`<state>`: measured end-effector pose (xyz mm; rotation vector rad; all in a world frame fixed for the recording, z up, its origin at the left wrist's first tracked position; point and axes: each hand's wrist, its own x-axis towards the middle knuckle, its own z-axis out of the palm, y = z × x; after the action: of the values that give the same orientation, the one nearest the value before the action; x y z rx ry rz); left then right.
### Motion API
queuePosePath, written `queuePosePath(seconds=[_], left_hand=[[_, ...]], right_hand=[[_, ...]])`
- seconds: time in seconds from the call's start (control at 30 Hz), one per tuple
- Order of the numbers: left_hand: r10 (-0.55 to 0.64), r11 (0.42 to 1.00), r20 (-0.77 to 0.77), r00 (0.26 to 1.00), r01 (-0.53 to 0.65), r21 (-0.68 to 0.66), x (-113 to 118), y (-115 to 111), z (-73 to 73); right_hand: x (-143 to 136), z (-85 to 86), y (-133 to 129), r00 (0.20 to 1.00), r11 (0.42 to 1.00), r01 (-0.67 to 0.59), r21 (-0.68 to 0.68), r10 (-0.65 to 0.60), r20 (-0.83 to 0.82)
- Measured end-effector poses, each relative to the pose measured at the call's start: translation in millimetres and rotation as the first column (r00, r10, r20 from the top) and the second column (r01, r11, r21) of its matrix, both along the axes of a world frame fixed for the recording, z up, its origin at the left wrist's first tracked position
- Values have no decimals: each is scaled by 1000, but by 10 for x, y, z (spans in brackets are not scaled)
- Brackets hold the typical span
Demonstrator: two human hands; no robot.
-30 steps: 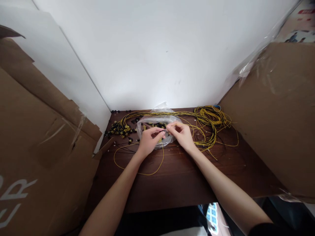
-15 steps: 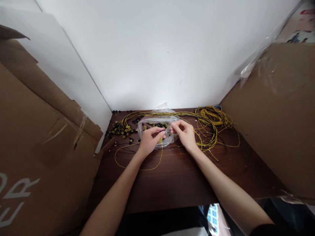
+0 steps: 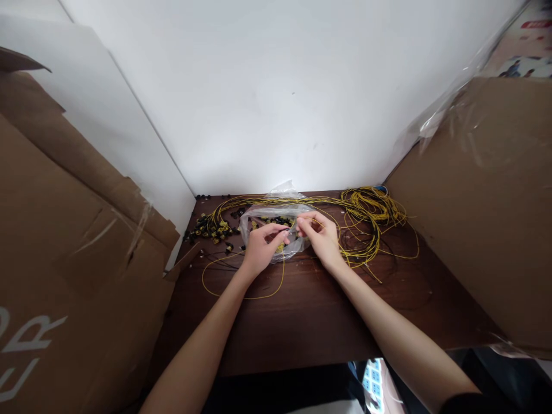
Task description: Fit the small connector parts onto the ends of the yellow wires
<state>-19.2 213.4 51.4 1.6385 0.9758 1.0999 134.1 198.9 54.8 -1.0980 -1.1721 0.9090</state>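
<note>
My left hand (image 3: 262, 246) pinches the end of a thin yellow wire (image 3: 264, 298), whose loop hangs down over the brown table. Close beside it on the right, my right hand (image 3: 319, 233) is closed in a pinch on a yellow wire too; the tips almost meet, and the small part between them is too tiny to make out. Behind both hands lies a clear plastic bag (image 3: 254, 214) with small black and yellow pieces in it. Long yellow and black wires (image 3: 267, 200) run behind the bag to a coiled bundle (image 3: 366, 207) on the right.
Small black and yellow connectors (image 3: 215, 227) are heaped at the table's left. Cardboard boxes stand at the left (image 3: 77, 247) and right (image 3: 487, 213). A white wall (image 3: 284, 98) rises behind the table (image 3: 297, 328). Below its front edge a power strip (image 3: 373, 379) shows.
My right hand has shifted very slightly left, nearer my left hand. My left hand stays in nearly the same place, and the wire loop has barely moved.
</note>
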Motion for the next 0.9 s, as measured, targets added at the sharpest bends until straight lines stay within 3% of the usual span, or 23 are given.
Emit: queuePosePath(seconds=[0.6, 0.8, 0.9], left_hand=[[3, 998, -13, 1000, -3, 57, -13, 27, -38], [24, 997, -9, 1000, -23, 71, -8, 12, -2], [37, 993, -33, 999, -33, 109, -5, -1, 8]], right_hand=[[-21, -21, -31, 981, 998, -58, 8, 55, 187], [-28, -27, -22, 978, 997, -82, 5, 79, 194], [-51, -60, -7, 988, 994, -106, -18, 108, 107]])
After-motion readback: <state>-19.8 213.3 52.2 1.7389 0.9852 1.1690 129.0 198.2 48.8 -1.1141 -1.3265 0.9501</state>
